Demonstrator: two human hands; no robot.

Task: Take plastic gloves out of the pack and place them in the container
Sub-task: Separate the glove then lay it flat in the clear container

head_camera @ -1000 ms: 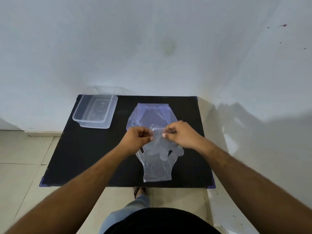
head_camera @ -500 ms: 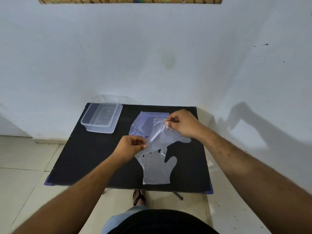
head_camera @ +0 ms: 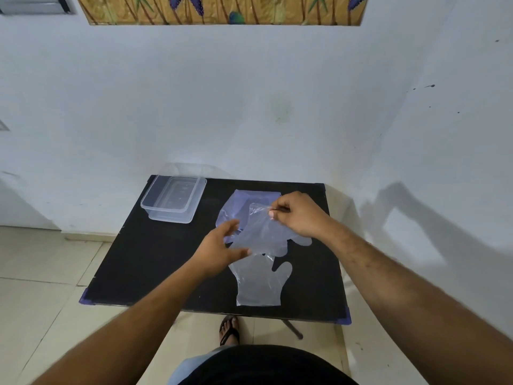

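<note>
Clear thin plastic lies nearest: one flat glove (head_camera: pixel 258 284) rests on the black counter (head_camera: pixel 144 262) near its front edge, not yet in the container. Just beyond it, the left hand (head_camera: pixel 219 250) is spread open, fingers loose against the lower edge of a second glove (head_camera: pixel 263 234). The right hand (head_camera: pixel 298 213) pinches that glove's top corner, its grip pressed together on the film, lifting it off the purple-tinted pack (head_camera: pixel 238 205) behind. The step looks like separating a glove from the pack. Next calls for carrying it left to the clear container (head_camera: pixel 155 209) at the far left corner, which sits open and unobstructed. The film may cling or drift.
</note>
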